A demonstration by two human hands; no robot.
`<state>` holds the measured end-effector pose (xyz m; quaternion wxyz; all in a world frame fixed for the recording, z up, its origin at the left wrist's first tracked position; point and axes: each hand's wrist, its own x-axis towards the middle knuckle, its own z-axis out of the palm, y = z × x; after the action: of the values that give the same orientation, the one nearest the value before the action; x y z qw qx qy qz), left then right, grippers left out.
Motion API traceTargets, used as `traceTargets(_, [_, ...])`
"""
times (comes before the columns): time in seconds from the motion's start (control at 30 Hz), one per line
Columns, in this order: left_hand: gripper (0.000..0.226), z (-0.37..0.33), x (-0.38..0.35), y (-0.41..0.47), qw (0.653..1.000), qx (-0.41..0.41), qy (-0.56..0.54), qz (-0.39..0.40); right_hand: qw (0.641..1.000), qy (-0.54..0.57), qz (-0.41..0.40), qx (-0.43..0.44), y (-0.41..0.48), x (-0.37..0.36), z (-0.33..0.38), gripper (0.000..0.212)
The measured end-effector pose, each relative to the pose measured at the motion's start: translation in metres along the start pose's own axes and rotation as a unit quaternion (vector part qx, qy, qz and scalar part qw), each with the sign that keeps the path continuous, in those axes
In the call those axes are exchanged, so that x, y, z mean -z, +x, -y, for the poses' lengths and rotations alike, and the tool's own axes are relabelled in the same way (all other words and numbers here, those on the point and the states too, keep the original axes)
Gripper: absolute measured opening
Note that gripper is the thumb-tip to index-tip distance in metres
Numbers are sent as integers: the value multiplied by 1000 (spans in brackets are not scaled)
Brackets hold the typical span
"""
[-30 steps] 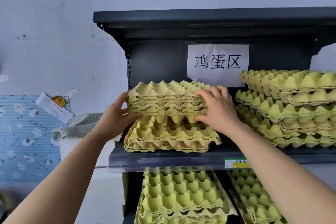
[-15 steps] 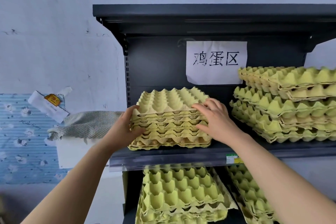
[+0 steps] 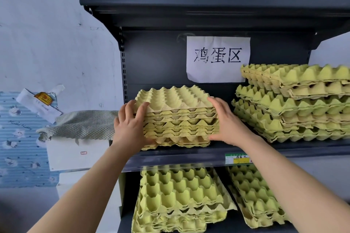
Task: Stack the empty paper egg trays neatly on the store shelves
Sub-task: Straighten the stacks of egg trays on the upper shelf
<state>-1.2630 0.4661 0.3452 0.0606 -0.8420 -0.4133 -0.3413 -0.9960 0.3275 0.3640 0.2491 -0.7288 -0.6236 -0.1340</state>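
A stack of yellow-green paper egg trays sits on the left part of the dark middle shelf. My left hand presses against the stack's left front corner, fingers up its side and thumb on the front. My right hand presses flat against the stack's right side, thumb low near the bottom tray. A taller, uneven tray stack fills the right of the same shelf. On the lower shelf lie two more tray stacks, a left one and a right one.
A paper sign with handwritten characters hangs on the shelf's back panel. The top shelf overhangs the stacks. Left of the unit stands a white box draped with a greenish cloth, before a blue patterned sheet.
The upper trays I held came down onto the lower trays and now form one squared stack on the shelf. Both hands slid down to the stack's sides.
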Motion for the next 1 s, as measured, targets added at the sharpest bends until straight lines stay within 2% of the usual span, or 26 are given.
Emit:
traceTargets(0.13, [91,-5,2,0,999,-12,-40,-29,1000,13,-16,19,1,3,-2,91])
traceTargets(0.23, [84,-4,5,4,998,-11,-46,-46,999,27,-25,29,4,9,2,83])
traceTargets(0.53, [87,8,17,6,995,15,-50,-86,994,38,-74,71,17,8,18,76])
traceTargets(0.83, [88,13,16,8,998,15,-24,-50,998,35,-39,44,17,-8,21,83])
traceTargets(1.0, [86,14,19,8,996,3,-49,-71,996,46,-52,48,17,4,23,82])
